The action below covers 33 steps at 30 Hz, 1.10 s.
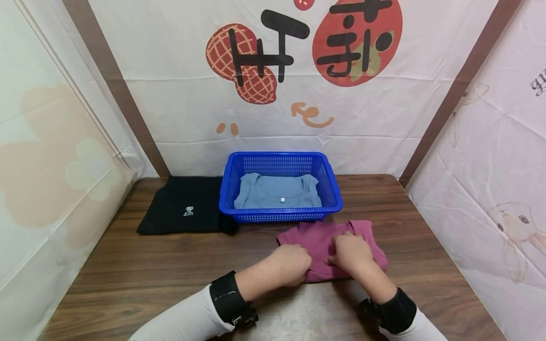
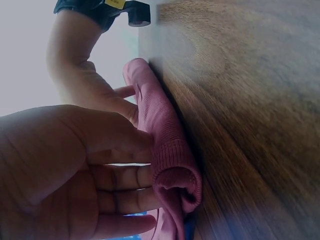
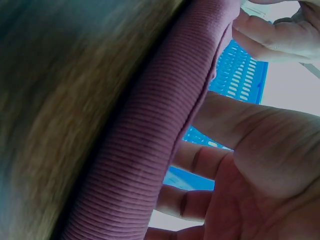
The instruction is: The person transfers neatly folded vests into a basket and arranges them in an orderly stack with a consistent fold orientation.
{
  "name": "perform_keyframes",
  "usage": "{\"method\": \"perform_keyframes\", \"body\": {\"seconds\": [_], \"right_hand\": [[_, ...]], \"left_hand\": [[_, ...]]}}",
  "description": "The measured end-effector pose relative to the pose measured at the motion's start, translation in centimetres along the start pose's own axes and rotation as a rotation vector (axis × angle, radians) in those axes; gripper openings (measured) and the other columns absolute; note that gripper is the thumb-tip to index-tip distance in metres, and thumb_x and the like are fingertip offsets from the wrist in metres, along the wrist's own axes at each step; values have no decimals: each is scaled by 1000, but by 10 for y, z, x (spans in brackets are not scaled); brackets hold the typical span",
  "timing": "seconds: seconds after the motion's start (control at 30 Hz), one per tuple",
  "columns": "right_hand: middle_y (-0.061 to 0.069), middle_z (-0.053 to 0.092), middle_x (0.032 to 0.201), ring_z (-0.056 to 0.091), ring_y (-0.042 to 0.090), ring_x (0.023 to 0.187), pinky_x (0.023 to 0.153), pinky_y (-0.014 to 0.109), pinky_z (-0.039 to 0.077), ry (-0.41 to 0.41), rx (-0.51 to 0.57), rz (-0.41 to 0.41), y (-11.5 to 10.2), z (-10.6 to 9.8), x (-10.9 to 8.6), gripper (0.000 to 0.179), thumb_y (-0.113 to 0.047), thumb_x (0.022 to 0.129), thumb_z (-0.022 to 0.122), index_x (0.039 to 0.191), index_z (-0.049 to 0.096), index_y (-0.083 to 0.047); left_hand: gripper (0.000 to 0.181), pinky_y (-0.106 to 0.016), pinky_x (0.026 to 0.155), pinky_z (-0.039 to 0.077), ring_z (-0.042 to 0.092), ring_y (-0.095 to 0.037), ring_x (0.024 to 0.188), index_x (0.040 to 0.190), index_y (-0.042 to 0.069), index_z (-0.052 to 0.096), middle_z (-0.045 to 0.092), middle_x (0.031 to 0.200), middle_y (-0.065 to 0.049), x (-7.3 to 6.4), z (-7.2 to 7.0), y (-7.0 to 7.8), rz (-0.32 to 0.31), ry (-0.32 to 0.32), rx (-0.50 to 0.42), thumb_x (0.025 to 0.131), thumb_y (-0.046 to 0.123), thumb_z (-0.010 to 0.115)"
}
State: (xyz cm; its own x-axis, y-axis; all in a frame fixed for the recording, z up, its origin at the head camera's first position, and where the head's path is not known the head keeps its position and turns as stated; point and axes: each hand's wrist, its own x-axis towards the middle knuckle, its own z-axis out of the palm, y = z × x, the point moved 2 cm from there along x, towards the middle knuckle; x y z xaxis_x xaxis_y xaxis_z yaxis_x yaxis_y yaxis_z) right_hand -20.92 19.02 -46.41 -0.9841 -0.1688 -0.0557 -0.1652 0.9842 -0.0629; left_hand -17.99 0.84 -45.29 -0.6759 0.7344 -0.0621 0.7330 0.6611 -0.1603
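A folded pink garment [image 1: 322, 248] with ribbed fabric lies on the table in front of the basket. At its left end, my left hand [image 1: 291, 264] touches the top; in the left wrist view the thumb and fairly straight fingers [image 2: 132, 192] meet the cloth beside a rolled ribbed cuff [image 2: 175, 175]. My right hand [image 1: 353, 253] rests on the garment's right part. The right wrist view shows its thumb and spread fingers [image 3: 190, 202] on the upper side of the ribbed cloth [image 3: 145, 135], fingertips hidden behind it.
A blue plastic basket [image 1: 281, 217] stands at the back, holding a folded grey-blue shirt [image 1: 273, 192]. Left of it lies a folded black garment [image 1: 192, 196] with a small white print. Printed fabric walls [image 1: 179, 123] enclose the wooden table [image 1: 170, 265] at the back and sides.
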Motion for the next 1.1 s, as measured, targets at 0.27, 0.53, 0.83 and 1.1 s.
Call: {"method": "perform_keyframes", "body": {"seconds": [0.27,0.53,0.83,1.1], "right_hand": [[5,56,75,58,27,73,63,46,50,-11,5,-4,-7,0,-1,42,-48,75,89,73,59,-18],[5,56,76,58,28,72,60,45,50,-17,-2,-10,-14,1,-2,42,-50,76,88,74,60,-18],[5,53,75,55,27,69,57,42,48,-19,2,-21,-19,2,-3,40,-50,78,86,77,62,-18],[7,54,77,56,29,71,56,43,49,-21,0,-17,-26,1,-4,40,-50,79,85,78,63,-17]], "left_hand": [[12,-35,63,56,66,-16,79,76,21,70,71,86,3,-2,1,-4,-22,-16,-40,87,24,74],[17,-36,62,56,66,-17,77,72,21,66,71,84,2,-3,4,-10,-44,-28,-101,86,20,74],[20,-36,59,55,66,-18,73,68,22,64,71,81,1,-8,2,-14,-61,-22,-111,84,18,75],[20,-36,57,53,65,-17,71,67,21,64,70,80,1,-13,-3,-17,-78,-33,-110,84,17,75]]}}
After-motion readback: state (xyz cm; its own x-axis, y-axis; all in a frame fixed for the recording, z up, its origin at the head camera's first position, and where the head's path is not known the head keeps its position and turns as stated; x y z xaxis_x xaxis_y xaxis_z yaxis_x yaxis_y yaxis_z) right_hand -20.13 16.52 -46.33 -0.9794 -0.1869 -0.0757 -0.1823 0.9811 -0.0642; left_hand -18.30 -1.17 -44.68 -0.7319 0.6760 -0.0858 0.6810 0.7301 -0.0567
